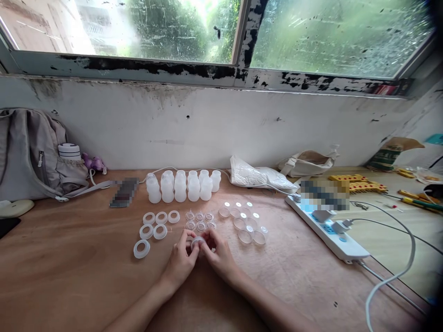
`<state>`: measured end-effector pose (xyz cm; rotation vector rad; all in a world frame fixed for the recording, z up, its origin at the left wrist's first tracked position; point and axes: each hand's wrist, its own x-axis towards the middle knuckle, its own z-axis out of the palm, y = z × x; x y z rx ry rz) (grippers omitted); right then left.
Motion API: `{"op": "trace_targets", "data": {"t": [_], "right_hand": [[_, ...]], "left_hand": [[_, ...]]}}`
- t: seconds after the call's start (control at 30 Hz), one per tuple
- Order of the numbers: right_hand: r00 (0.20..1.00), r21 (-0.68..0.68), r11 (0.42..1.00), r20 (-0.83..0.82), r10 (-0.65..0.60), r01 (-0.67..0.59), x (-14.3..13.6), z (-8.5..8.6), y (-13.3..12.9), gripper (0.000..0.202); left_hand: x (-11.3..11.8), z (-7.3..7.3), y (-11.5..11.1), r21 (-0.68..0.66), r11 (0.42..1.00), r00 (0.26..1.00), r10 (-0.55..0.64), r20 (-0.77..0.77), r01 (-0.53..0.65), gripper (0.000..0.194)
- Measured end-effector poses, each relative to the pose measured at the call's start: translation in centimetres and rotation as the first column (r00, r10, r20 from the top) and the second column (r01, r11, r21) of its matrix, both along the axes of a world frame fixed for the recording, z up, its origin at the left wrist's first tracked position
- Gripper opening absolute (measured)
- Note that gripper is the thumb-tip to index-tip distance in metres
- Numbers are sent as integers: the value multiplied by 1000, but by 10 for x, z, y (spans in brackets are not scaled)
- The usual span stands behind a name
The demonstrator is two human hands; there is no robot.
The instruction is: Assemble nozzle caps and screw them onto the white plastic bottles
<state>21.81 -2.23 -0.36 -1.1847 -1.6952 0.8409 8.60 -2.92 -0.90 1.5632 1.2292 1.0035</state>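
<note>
My left hand [181,259] and my right hand [219,256] meet near the middle of the table, fingertips pinched on a translucent bottle ring [198,240]. Fingers cover part of it, so whether a teat sits inside cannot be told. Just beyond are several clear bottle teats [200,216] in two rows. To the left lie several frosted collar rings [141,249]. Right of my hands, several clear round caps [245,236] are spread in rows. Small frosted bottles [180,186], open at the top, stand in a group behind the teats.
A white power strip [341,244] with plugs and loose cables lies on the right. White plastic packaging [256,174] and a beige bag [308,162] rest against the wall. On the left are a grey backpack [24,157] and a blurred-out phone-like object [123,192].
</note>
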Motion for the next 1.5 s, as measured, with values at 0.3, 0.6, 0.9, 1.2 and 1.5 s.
{"op": "trace_targets", "data": {"t": [0.3,0.6,0.9,1.2,1.5], "right_hand": [[1000,6,1000,9,5,-5,-3,-3,-1,4],[987,-55,989,-96,131,-137,3,0,-1,20],[965,-151,966,-189,179,-209,1,-4,1,21],[999,-12,1000,-50,3,-4,-1,-7,0,6],[927,-242,942,-346,141,-233,4,4,3,23]], "left_hand": [[-2,7,-4,20,1000,1000,8,19,-9,9],[-4,5,-1,-7,995,993,99,70,-98,12],[-5,-2,3,-85,994,992,80,98,-72,12],[-2,12,-6,26,1000,1000,6,-2,-6,8],[-6,5,-1,2,998,998,64,15,-64,16]]}}
